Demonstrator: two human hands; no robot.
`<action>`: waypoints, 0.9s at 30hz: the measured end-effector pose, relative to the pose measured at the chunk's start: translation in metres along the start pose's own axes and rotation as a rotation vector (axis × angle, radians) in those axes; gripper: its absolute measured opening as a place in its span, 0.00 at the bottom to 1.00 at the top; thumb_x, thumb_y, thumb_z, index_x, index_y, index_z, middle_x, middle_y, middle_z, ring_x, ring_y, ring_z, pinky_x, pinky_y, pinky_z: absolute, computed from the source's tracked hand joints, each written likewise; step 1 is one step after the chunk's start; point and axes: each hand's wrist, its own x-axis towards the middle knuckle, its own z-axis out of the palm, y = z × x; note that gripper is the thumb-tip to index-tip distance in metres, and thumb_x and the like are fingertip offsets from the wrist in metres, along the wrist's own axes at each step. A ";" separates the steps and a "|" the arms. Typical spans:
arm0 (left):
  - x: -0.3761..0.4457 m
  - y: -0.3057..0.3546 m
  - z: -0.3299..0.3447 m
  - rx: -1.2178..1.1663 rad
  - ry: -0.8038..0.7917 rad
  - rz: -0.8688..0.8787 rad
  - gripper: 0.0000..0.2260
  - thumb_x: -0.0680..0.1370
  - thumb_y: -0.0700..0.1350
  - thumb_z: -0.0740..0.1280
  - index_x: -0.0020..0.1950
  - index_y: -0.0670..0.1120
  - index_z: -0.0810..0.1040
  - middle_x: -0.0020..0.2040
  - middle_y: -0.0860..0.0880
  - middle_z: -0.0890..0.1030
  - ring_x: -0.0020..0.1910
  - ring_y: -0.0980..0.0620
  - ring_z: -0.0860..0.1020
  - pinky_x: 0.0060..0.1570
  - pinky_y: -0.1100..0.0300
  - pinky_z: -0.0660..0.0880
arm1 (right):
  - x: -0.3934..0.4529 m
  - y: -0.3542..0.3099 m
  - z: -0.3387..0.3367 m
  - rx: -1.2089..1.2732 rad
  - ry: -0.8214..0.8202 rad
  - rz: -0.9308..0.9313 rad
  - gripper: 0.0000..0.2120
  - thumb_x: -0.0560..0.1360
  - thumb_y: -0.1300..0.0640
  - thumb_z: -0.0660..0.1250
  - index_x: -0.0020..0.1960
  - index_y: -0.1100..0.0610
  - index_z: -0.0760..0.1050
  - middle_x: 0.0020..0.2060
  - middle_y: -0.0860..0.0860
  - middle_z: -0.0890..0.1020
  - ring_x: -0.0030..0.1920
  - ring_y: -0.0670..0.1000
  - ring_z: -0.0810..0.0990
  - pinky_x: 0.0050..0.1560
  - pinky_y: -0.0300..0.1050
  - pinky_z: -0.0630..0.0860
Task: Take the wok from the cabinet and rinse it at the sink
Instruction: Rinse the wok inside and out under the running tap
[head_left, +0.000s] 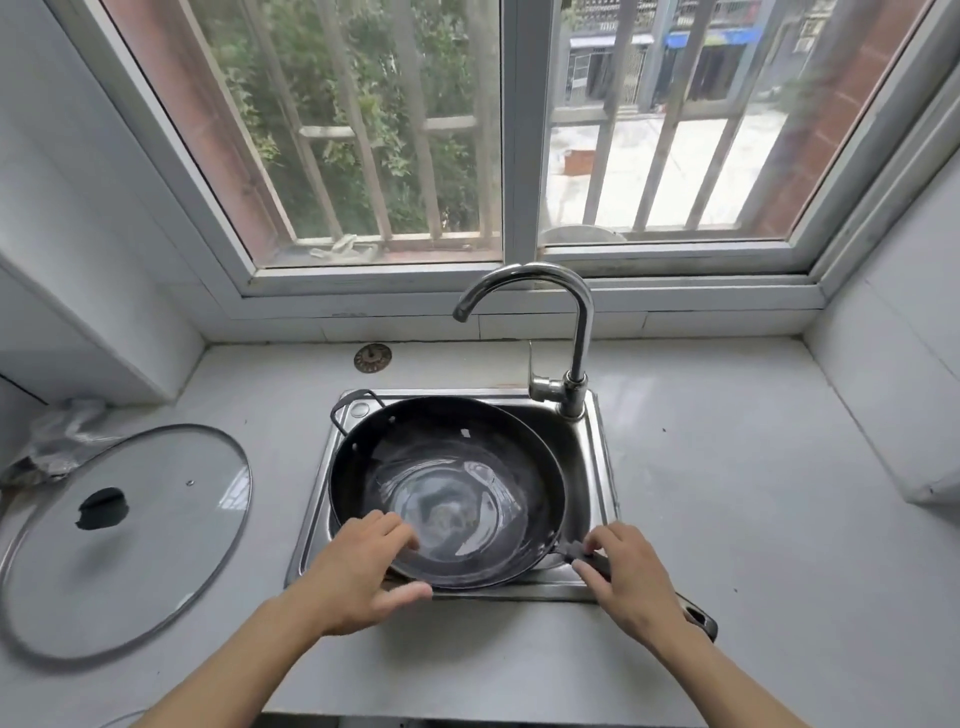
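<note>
A black wok (447, 467) lies in the small steel sink (597, 467), filling most of it, with water pooled in its bottom. My left hand (363, 566) grips the wok's near rim, fingers inside and thumb under the edge. My right hand (631, 577) holds the wok's long dark handle (698, 618), which sticks out over the counter to the right. The chrome tap (576, 332) arches over the back of the sink; no water runs from it.
A glass lid (156, 545) with a black knob lies on the white counter at the left, beside crumpled plastic (62, 436). A sink strainer (372, 358) sits behind the sink. A barred window rises behind the counter; tiled walls close both sides.
</note>
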 end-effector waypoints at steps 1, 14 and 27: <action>0.007 -0.005 -0.005 0.005 0.018 -0.003 0.24 0.73 0.72 0.55 0.58 0.56 0.72 0.55 0.60 0.73 0.53 0.57 0.70 0.57 0.60 0.68 | 0.002 -0.001 0.000 0.009 0.009 -0.002 0.08 0.73 0.46 0.71 0.45 0.46 0.73 0.42 0.41 0.74 0.47 0.45 0.72 0.48 0.41 0.72; 0.071 -0.091 -0.046 0.027 0.198 -0.002 0.12 0.75 0.56 0.67 0.53 0.51 0.75 0.54 0.53 0.75 0.54 0.49 0.73 0.55 0.56 0.71 | 0.053 -0.072 -0.015 0.007 0.190 0.080 0.12 0.74 0.54 0.70 0.57 0.50 0.75 0.50 0.45 0.77 0.52 0.46 0.74 0.56 0.42 0.73; 0.090 -0.115 -0.040 -0.022 0.302 -0.026 0.13 0.69 0.51 0.75 0.50 0.50 0.78 0.50 0.53 0.78 0.50 0.49 0.77 0.47 0.55 0.78 | 0.194 -0.111 -0.011 -0.243 0.139 0.050 0.25 0.76 0.54 0.67 0.71 0.52 0.66 0.69 0.55 0.66 0.70 0.56 0.64 0.69 0.49 0.65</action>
